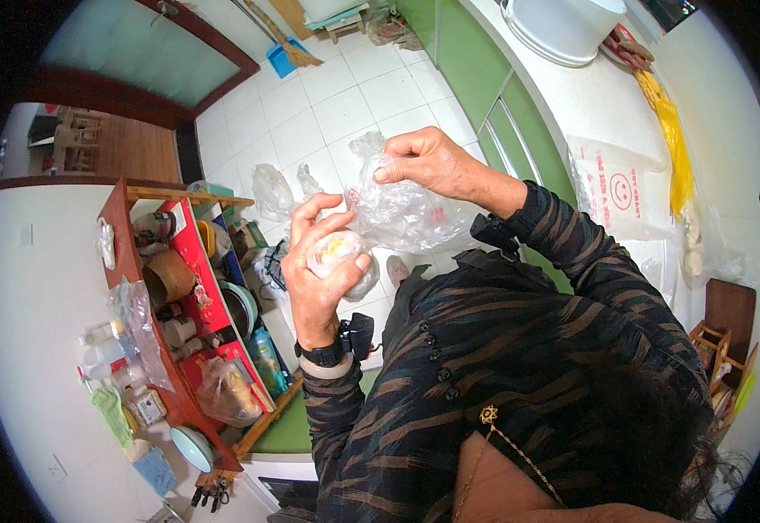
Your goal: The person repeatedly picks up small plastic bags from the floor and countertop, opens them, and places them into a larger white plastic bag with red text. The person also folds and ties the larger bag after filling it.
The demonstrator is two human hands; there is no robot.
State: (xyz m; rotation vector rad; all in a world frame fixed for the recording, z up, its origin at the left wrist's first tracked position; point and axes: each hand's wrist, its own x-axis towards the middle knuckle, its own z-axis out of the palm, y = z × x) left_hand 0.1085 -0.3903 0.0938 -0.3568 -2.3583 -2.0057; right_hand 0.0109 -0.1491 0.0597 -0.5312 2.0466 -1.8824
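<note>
My right hand [436, 167] pinches a crumpled clear plastic bag [419, 218] by its upper part, thumb against fingers. The bag hangs loose in front of my chest and bears faint red print. My left hand [317, 266] is closed round a small rounded white bundle [334, 249] with a yellow patch; it looks like wadded plastic, but its exact kind is unclear. The left fingertips are raised near the left edge of the clear bag. Whether they touch it I cannot tell.
A red-sided shelf [214, 296] packed with jars and pots stands at left. To the right runs a white counter [563, 113] over green cabinets, with a white pot [563, 30] and a printed plastic bag [615, 187]. Plastic bags [271, 192] lie on the tiled floor.
</note>
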